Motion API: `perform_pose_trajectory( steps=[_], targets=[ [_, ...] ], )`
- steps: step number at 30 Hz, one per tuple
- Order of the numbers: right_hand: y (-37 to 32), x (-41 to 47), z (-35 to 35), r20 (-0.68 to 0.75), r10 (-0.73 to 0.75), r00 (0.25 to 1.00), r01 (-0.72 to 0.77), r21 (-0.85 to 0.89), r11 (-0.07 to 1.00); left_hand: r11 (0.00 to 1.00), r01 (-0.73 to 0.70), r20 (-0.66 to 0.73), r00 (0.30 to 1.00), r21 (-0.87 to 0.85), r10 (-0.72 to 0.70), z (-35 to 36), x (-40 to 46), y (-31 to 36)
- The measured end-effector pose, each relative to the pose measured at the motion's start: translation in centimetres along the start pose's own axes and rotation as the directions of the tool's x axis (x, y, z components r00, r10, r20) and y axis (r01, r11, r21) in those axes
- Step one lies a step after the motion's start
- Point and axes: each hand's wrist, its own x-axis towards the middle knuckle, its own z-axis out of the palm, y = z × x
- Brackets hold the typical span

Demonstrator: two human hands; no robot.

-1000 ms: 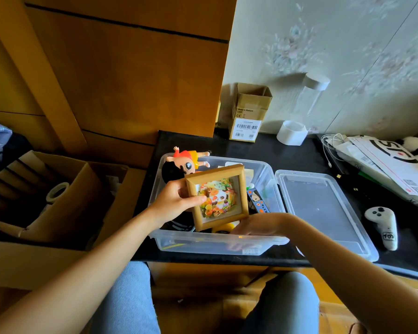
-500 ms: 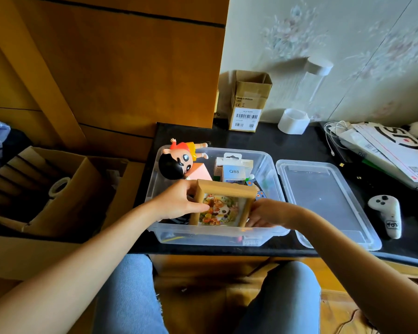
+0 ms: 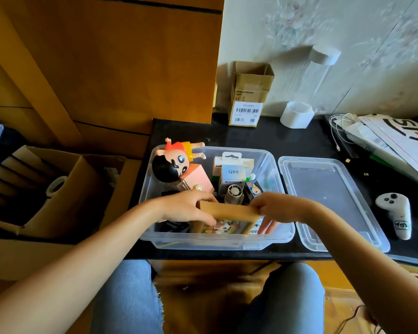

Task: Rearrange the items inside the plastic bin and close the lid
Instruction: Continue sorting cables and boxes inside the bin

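Note:
A clear plastic bin (image 3: 278,239) stands on the black table, and its clear lid (image 3: 328,198) lies flat just to its right. Inside the bin's near end is a wooden picture frame (image 3: 227,210) with a colourful picture. My left hand (image 3: 186,208) grips the frame's left side. My right hand (image 3: 273,210) grips its right side, fingers reaching down into the bin. Further back in the bin are a cartoon doll (image 3: 176,160), a pink box (image 3: 197,178), a white Q88 package (image 3: 233,172) and a small grey fan (image 3: 233,192).
A small cardboard box (image 3: 249,95) and a white roll (image 3: 297,114) stand at the back of the table. A white controller (image 3: 396,213) lies right of the lid, papers and a cable (image 3: 391,138) behind it. An open cardboard box (image 3: 46,189) sits to the left, below the table.
Both hands have lowered the picture frame from above the bin down into its near end, tilting it towards flat. My right hand moved from the bin's front rim onto the frame's right side.

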Motion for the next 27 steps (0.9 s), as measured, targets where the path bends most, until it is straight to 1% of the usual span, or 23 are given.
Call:
perform_pose_trajectory(
  steps=[2,3,5,7,10,13,16,20,22,24,26,27],
  targets=[
    [-0.2,0.0,-0.5,0.039,-0.021,0.999,0.026,-0.145,0.989,0.995,-0.018,0.083,0.997,0.102,0.009,0.0,0.3,0.6],
    [-0.4,0.0,-0.8,0.047,-0.053,0.997,0.062,-0.231,0.971,0.989,-0.027,0.114,0.993,0.142,0.011,0.0,0.6,0.8],
    [-0.9,0.1,-1.3,0.051,-0.073,0.996,0.084,-0.291,0.953,0.983,-0.041,0.153,0.988,0.176,0.014,0.0,0.9,1.1],
    [-1.2,0.7,-1.4,0.078,-0.061,0.995,0.081,-0.290,0.954,0.986,-0.048,0.167,0.986,0.160,0.020,-0.1,1.0,1.1],
    [-1.9,1.4,-1.3,0.076,-0.019,0.997,0.030,-0.156,0.987,0.993,-0.028,0.150,0.989,0.115,0.011,-0.5,1.2,0.7],
    [-3.1,1.6,-1.3,0.066,-0.059,0.996,0.069,-0.167,0.984,0.994,-0.009,0.155,0.988,0.106,-0.007,-1.0,1.3,0.5],
    [-4.1,2.1,-0.6,0.159,-0.067,0.985,0.095,-0.178,0.979,0.991,-0.004,0.190,0.982,0.130,-0.021,-1.5,1.5,0.6],
    [-3.9,3.2,0.9,0.238,-0.073,0.968,0.111,-0.150,0.982,0.987,-0.028,0.261,0.965,0.159,-0.015,-1.3,1.2,0.8],
    [-3.5,3.7,1.2,0.248,-0.016,0.969,0.053,-0.144,0.988,0.986,-0.048,0.280,0.960,0.160,0.001,-0.8,0.9,0.8],
    [-3.3,4.2,1.2,0.271,0.027,0.962,-0.007,-0.075,0.997,0.985,-0.064,0.281,0.960,0.158,0.017,-0.6,0.8,0.8],
    [-3.2,4.5,1.2,0.341,0.049,0.939,-0.062,0.028,0.998,0.988,-0.077,0.300,0.953,0.134,0.034,-0.5,0.9,0.7],
    [-3.2,4.5,1.3,0.380,0.060,0.923,-0.085,0.049,0.995,0.989,-0.082,0.313,0.949,0.122,0.040,-0.5,0.9,0.7]
  ],
)
